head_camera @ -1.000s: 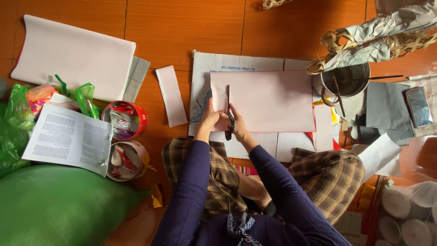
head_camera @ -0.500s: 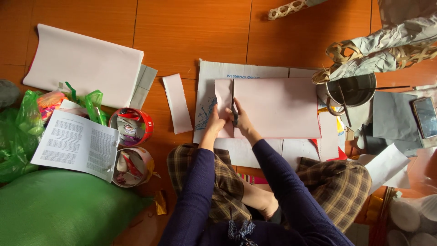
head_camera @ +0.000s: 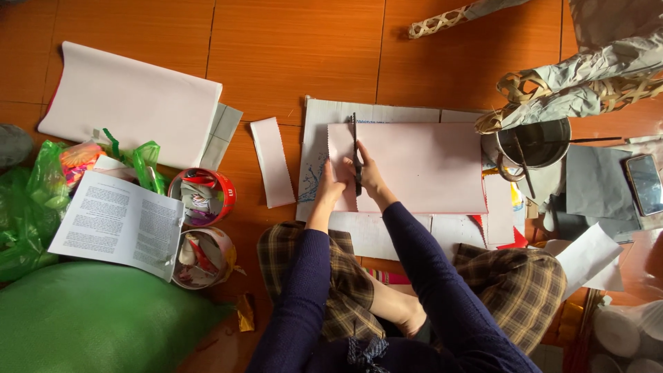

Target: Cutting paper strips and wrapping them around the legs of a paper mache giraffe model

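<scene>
Pink sheet [head_camera: 421,169] lies on the floor before your knees, over white card [head_camera: 387,114]. Your right hand [head_camera: 369,176] grips scissors [head_camera: 356,155], blades reaching the sheet's far edge; left-hand [head_camera: 333,188] fingers pin the strip. The cut looks almost complete.

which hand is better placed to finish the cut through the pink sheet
Right. The right hand holds the scissors, blades already across the pink sheet; the left hand only steadies the narrow strip side.
</scene>
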